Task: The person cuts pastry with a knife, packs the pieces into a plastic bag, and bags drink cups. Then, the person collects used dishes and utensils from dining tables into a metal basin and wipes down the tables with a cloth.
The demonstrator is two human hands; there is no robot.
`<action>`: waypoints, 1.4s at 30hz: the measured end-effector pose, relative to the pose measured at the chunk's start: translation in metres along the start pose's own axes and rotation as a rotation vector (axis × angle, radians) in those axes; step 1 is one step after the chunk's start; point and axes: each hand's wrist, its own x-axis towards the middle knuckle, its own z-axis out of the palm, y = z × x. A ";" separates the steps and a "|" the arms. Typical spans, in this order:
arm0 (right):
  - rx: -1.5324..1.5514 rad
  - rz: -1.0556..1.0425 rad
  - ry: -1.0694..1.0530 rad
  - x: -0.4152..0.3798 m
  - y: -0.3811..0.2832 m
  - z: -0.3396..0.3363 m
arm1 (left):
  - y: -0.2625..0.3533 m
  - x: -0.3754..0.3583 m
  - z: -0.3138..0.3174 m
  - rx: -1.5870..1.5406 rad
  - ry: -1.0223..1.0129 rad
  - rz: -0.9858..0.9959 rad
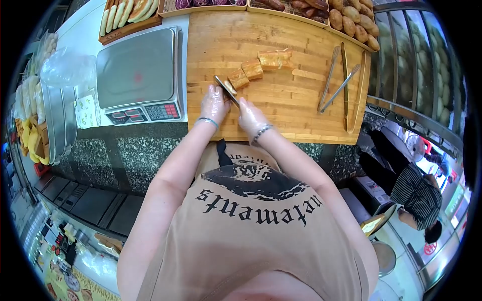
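Note:
On the wooden board (296, 110) lies a golden-brown pastry (252, 69), cut into several pieces in a slanting row. A knife (227, 91) stands against the row's near left end. My right hand (251, 116), in a clear plastic glove, is closed round the knife's lower end. Just left of the blade is my left hand (215, 105), gloved too, with its fingers together beside the end piece; what they hold, if anything, is hidden. Both hands are near the board's front left edge.
A digital scale (135, 67) sits left of the board. Metal tongs (340, 88) lie on its right side. Trays of flatbreads (125, 15), sausages (301, 9) and potatoes (351, 22) line the back. Another person (414, 193) is at the far right.

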 end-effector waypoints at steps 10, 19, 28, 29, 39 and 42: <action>0.648 0.066 0.512 -0.013 0.025 -0.022 | 0.004 0.048 0.005 -0.670 0.138 -0.077; 1.086 0.384 0.731 0.027 0.165 -0.051 | -0.056 0.076 -0.206 -0.029 0.448 0.046; 0.109 0.429 0.895 0.003 0.144 -0.056 | -0.288 0.092 -0.463 0.259 0.956 -0.715; 0.212 0.414 0.875 0.000 0.138 -0.057 | -0.317 0.091 -0.471 0.214 0.833 -0.666; 0.351 0.018 1.068 0.003 0.075 -0.071 | -0.225 0.034 -0.449 -0.545 1.427 0.296; 0.871 0.164 0.685 0.026 -0.012 -0.069 | -0.135 0.028 -0.294 0.197 0.672 0.482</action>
